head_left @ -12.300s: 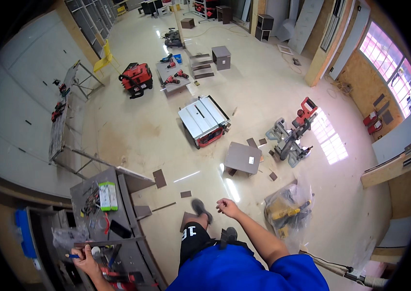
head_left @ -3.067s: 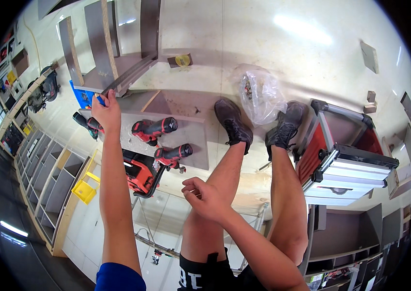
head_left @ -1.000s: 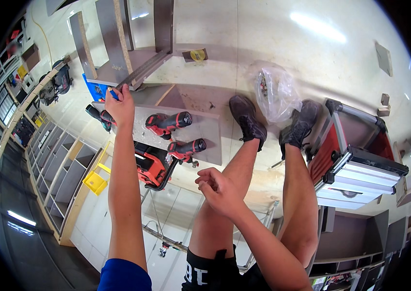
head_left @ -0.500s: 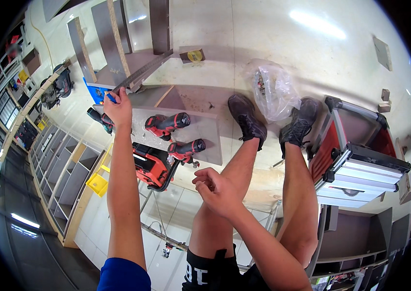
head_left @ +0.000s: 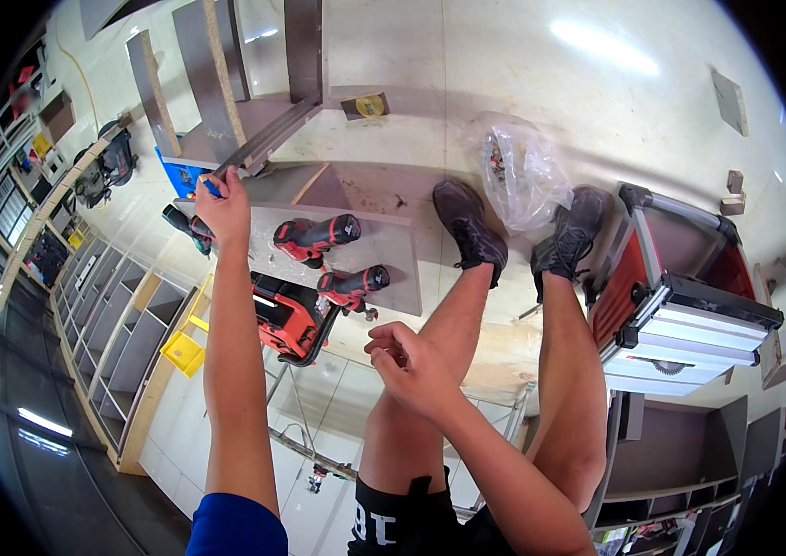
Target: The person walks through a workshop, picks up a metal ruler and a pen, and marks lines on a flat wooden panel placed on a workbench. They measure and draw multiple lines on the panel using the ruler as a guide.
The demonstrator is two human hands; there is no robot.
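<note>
My left hand (head_left: pixel 223 208) is reached out over the end of a grey board, its fingers closed on a slim blue pen (head_left: pixel 211 187); its tip is hard to see. Just beyond those fingers, a long dark strip (head_left: pixel 272 132) slants along the edge of a partly built grey cabinet (head_left: pixel 210 79). My right hand (head_left: pixel 419 366) hovers above my thigh, fingers loosely curled and apart, with nothing visible in it. Between the hands, two red-and-black cordless drills (head_left: pixel 315 236) rest on and by the grey board (head_left: pixel 393 255); another, green-and-black power tool (head_left: pixel 187 228) sits beside my left wrist.
A red-and-black tool case (head_left: pixel 286 320) stands below the board. By my shoes lies a clear plastic bag (head_left: pixel 521 181) with scraps inside. At right is a table saw (head_left: pixel 680 343). A yellow bin (head_left: pixel 183 352) and shelving (head_left: pixel 124 315) are at left. A small scrap board (head_left: pixel 365 107) lies ahead.
The view has shifted very slightly. Both hands keep nearly the same pose and place, and the blue pen is still in my left hand.
</note>
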